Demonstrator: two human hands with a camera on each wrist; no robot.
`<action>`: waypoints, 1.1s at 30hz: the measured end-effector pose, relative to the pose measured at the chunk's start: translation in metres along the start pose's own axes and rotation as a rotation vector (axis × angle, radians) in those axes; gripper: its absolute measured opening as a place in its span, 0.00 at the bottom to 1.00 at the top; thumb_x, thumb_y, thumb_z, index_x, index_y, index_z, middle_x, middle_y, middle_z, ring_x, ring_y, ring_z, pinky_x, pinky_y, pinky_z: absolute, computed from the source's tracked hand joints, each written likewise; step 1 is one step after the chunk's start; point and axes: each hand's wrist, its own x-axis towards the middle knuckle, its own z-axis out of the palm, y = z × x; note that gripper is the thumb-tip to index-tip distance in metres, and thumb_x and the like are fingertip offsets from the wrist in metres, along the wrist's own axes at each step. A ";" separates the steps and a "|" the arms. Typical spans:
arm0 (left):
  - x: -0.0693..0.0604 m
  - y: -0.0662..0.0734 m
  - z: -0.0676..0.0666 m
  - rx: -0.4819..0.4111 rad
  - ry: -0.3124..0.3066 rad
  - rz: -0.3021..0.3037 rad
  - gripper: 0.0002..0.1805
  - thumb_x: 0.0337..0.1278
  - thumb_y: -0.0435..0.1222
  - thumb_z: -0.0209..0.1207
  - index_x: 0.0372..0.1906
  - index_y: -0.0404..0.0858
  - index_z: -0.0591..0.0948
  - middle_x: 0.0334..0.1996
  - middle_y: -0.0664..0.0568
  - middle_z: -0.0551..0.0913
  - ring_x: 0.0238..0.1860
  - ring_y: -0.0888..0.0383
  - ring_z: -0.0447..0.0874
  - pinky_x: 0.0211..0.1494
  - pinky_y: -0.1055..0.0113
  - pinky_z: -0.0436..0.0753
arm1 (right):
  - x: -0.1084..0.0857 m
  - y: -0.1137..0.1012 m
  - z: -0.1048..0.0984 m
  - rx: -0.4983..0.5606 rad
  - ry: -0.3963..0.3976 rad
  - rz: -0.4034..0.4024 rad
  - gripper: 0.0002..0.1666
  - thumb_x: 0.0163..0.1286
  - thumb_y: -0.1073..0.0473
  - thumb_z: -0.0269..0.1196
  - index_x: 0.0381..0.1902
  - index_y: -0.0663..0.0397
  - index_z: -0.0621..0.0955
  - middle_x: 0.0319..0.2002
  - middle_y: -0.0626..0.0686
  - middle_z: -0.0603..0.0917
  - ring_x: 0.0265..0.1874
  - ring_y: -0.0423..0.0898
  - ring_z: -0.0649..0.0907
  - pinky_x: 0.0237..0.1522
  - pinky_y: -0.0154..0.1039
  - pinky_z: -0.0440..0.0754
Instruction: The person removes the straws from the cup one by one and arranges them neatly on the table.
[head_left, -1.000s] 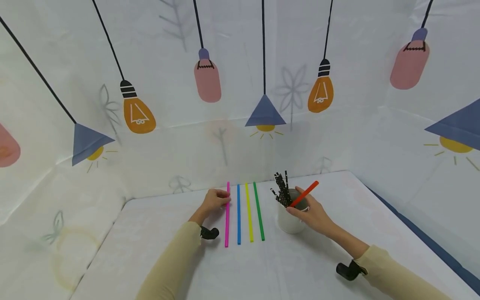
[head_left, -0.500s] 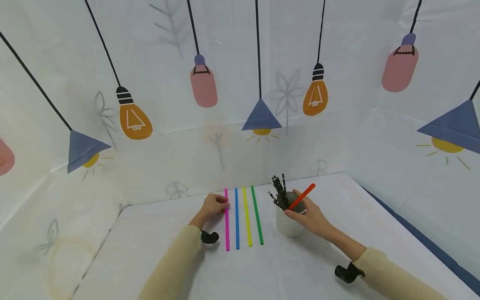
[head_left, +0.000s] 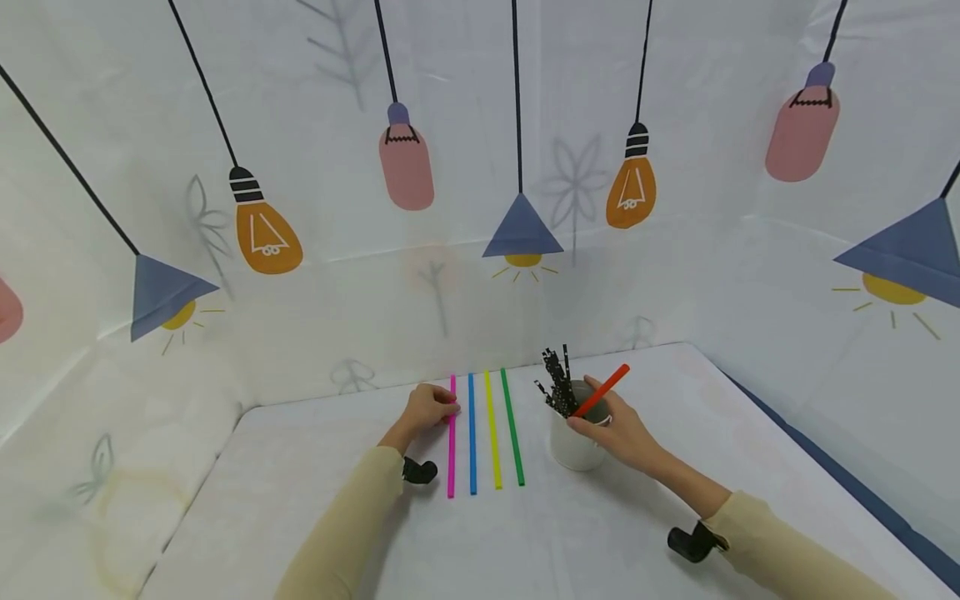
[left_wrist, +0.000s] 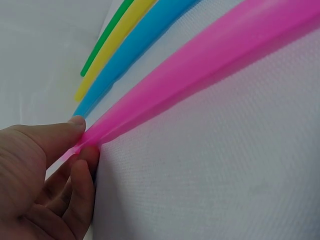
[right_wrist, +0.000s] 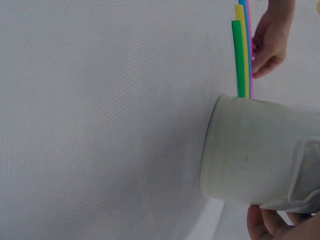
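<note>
The pink straw [head_left: 452,454] lay lengthwise on the white table [head_left: 585,533], just left of the lower centre of the head view, its far part between the thumb and finger of our left hand [head_left: 427,407]. The left wrist view showed the two tips clamped on it at the left of the frame. To its right, near one another but apart, we saw the blue straw [head_left: 472,442], the yellow straw [head_left: 493,442] and the green straw [head_left: 513,433] in a row.

Right of centre stood the white bucket [head_left: 573,454], and our right hand [head_left: 626,429] gripped it near the rim, thumb and fingers on different sides. The red straw [head_left: 609,385] leaned out of it toward the upper right, while the black straws [head_left: 558,383], speckled with white, stuck up at its left side. In the right wrist view the bucket wall carried small dark specks too tiny for us to make out.

Behind the table, the white backdrop [head_left: 465,308] bore printed lamps across the upper frame: orange bulbs [head_left: 268,239] with white filament lines, pink bulbs [head_left: 406,171] with black zigzags, and blue shades [head_left: 522,232] with yellow rays.
</note>
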 end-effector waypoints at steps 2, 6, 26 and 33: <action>0.000 0.000 0.001 0.000 0.002 0.003 0.16 0.55 0.39 0.69 0.46 0.35 0.84 0.35 0.48 0.82 0.30 0.54 0.79 0.34 0.66 0.81 | -0.001 0.000 0.000 -0.001 0.001 -0.001 0.50 0.62 0.43 0.68 0.75 0.53 0.59 0.64 0.63 0.71 0.36 0.51 0.76 0.30 0.42 0.78; 0.000 -0.001 0.001 -0.001 0.007 0.002 0.16 0.54 0.39 0.70 0.45 0.36 0.84 0.35 0.49 0.81 0.31 0.54 0.79 0.34 0.66 0.81 | 0.000 0.000 -0.001 -0.002 -0.004 0.003 0.50 0.62 0.43 0.68 0.75 0.53 0.59 0.64 0.63 0.70 0.35 0.50 0.75 0.29 0.41 0.77; -0.032 0.033 -0.004 -0.053 0.132 0.283 0.09 0.62 0.37 0.63 0.42 0.36 0.85 0.37 0.51 0.83 0.36 0.56 0.80 0.38 0.64 0.81 | 0.000 0.001 -0.002 0.005 -0.014 0.008 0.50 0.63 0.43 0.67 0.75 0.53 0.57 0.66 0.63 0.68 0.32 0.48 0.79 0.30 0.41 0.79; -0.067 0.081 -0.005 -0.108 0.117 0.540 0.08 0.64 0.35 0.61 0.43 0.37 0.86 0.38 0.52 0.85 0.34 0.57 0.82 0.32 0.66 0.81 | -0.002 -0.001 -0.009 0.073 -0.076 0.008 0.41 0.73 0.45 0.57 0.76 0.51 0.55 0.71 0.65 0.60 0.53 0.64 0.76 0.46 0.59 0.77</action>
